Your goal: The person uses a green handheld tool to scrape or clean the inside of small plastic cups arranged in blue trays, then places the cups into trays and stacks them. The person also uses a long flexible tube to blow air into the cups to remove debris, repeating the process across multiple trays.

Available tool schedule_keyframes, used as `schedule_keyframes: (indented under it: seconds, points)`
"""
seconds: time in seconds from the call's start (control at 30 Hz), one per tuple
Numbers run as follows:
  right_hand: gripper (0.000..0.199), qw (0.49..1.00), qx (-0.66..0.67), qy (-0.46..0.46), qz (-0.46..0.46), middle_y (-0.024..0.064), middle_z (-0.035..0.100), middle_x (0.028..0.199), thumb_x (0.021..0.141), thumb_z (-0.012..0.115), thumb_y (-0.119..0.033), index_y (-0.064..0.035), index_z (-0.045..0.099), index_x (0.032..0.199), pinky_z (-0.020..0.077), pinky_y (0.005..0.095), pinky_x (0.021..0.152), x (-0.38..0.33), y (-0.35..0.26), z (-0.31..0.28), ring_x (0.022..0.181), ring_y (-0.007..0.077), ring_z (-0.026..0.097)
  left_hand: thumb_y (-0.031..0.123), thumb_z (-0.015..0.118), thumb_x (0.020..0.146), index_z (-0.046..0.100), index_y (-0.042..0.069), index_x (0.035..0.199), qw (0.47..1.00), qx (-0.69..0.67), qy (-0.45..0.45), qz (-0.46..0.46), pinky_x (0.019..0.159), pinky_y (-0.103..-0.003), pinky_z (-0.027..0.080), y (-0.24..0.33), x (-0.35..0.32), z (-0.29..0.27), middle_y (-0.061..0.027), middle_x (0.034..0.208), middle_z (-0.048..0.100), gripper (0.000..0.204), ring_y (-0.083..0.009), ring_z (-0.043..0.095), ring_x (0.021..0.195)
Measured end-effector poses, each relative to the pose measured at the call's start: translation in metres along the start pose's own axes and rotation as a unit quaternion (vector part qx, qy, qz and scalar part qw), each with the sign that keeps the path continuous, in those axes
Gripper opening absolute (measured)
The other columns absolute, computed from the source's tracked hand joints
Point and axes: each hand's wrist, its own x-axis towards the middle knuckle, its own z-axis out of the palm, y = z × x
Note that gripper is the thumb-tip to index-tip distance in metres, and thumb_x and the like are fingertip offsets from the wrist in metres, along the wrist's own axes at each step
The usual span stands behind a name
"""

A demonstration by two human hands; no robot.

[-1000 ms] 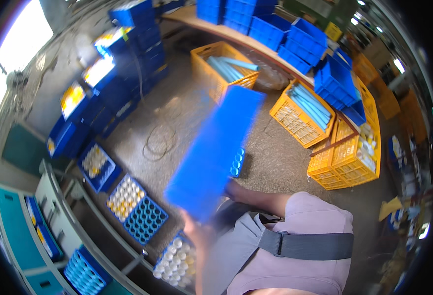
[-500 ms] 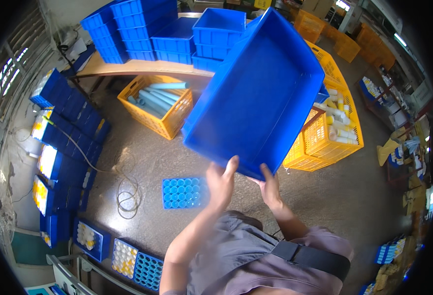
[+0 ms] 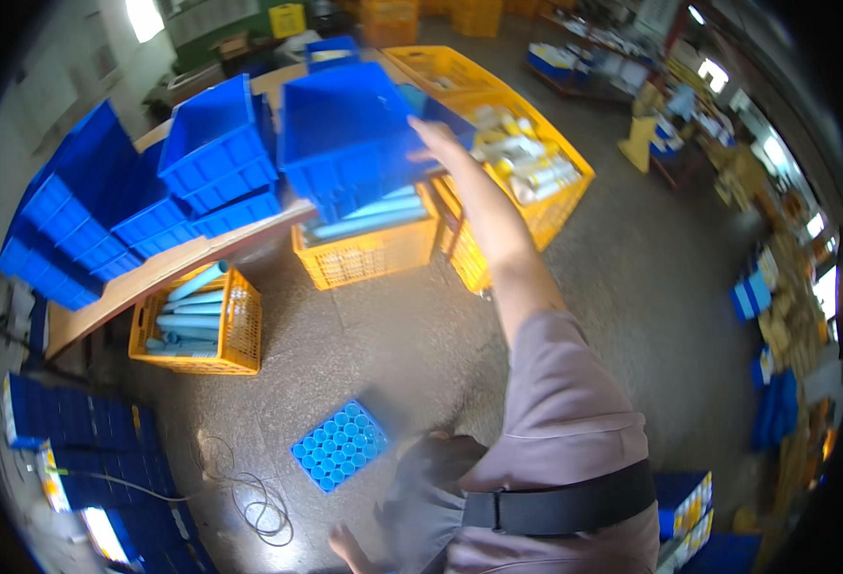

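Note:
The large blue plastic bin [image 3: 345, 129] rests upright at the near right part of the wooden table, its front overhanging the edge. My right arm stretches forward, and my right hand [image 3: 433, 142] is at the bin's right rim. Its fingers look spread, though blur hides whether they touch the rim. Low in the picture my left hand [image 3: 345, 547] hangs away from the bin, open and holding nothing. On the floor between my body and the table lies a blue tray of round cups [image 3: 339, 446].
More blue bins [image 3: 206, 134] are stacked on the wooden table [image 3: 154, 270]. Yellow crates of light-blue tubes [image 3: 240, 330] stand below it. Another yellow crate [image 3: 565, 206] at right holds white and yellow tubes. A looped hose [image 3: 261, 512] lies near stacked blue boxes [image 3: 106, 478].
The blue bin has gone from being held up in both hands to sitting on the table. My left hand has let go and dropped low; my right arm reaches forward. The view has turned right.

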Motion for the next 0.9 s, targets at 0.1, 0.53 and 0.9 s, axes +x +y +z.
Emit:
schedule_keyframes:
  seconds: [0.1,0.53,0.9]
  points:
    - [0.057,0.993,-0.033,0.11,-0.025,0.0218,0.056,0.124,0.093,0.064,-0.034,0.0048,0.044,0.131,0.0611,0.0431,0.069,0.038,0.038,0.037,0.084,0.0324,0.068,0.029,0.063,0.091,0.063,0.0,0.103,0.941,-0.198,-0.051,-0.27,0.063,-0.037,0.051,-0.148,-0.047,-0.004,-0.0139,0.079,0.067,0.032,-0.0254,0.063,0.07]
    - [0.045,0.474,-0.585,-0.656,0.047,0.0168,0.067,0.102,0.093,0.062,-0.032,-0.0037,0.054,0.128,0.0536,0.0419,0.077,-0.519,0.464,0.227,0.087,0.0262,0.067,0.03,0.067,0.09,0.06,0.005,0.112,0.37,-0.717,0.283,-0.519,0.064,-0.042,0.052,-0.232,-0.34,0.25,-0.0106,0.102,0.066,0.034,-0.0232,0.062,0.075]
    - [0.032,0.353,-0.584,-0.724,-0.098,0.0107,0.069,0.092,0.095,0.06,-0.018,0.0008,0.06,0.121,0.056,0.0326,0.064,-0.706,0.397,0.525,0.073,0.0176,0.066,0.026,0.069,0.087,0.062,0.005,0.104,0.16,-0.729,0.246,-0.618,0.061,-0.042,0.051,-0.226,-0.359,0.28,-0.0078,0.089,0.064,0.027,-0.0233,0.062,0.073]
